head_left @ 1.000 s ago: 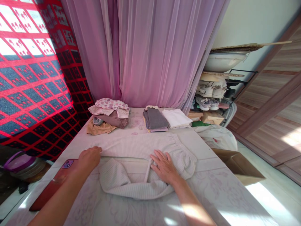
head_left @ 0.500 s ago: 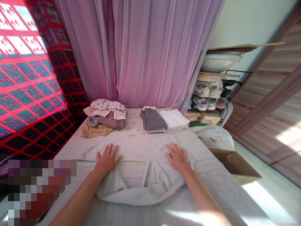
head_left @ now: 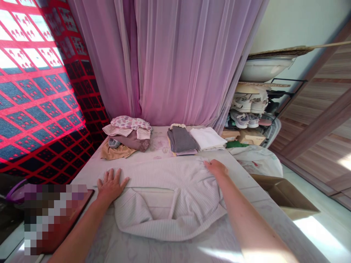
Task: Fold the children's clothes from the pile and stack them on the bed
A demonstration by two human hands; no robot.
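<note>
the pale ribbed trousers (head_left: 164, 171) lie spread in front of me on the patterned cover (head_left: 123, 252), on the near side of the clothes that are piled at the far end. my left hand (head_left: 110, 185) is open, with its fingers apart, and it rests flat at the left end of the far leg. my right hand (head_left: 218, 168) is closed, with bent fingers, and it seems to pinch the cloth at the far corner of the waist. i judge that the step in hand is to straighten this garment and make the far leg smooth. as it looks to me, the next move calls for care with the near leg, because it lies curved and partly doubled, with a gap between the two legs where the cover shows. the waist points to the right and the legs run to the left, so the long axis goes across the scene, from left to right. beyond it, to the far left, is a loose heap of clothes (head_left: 126, 138); farther right are a dark grey folded garment (head_left: 183, 140) and, just beside it, a white folded cloth (head_left: 207, 138).
</note>
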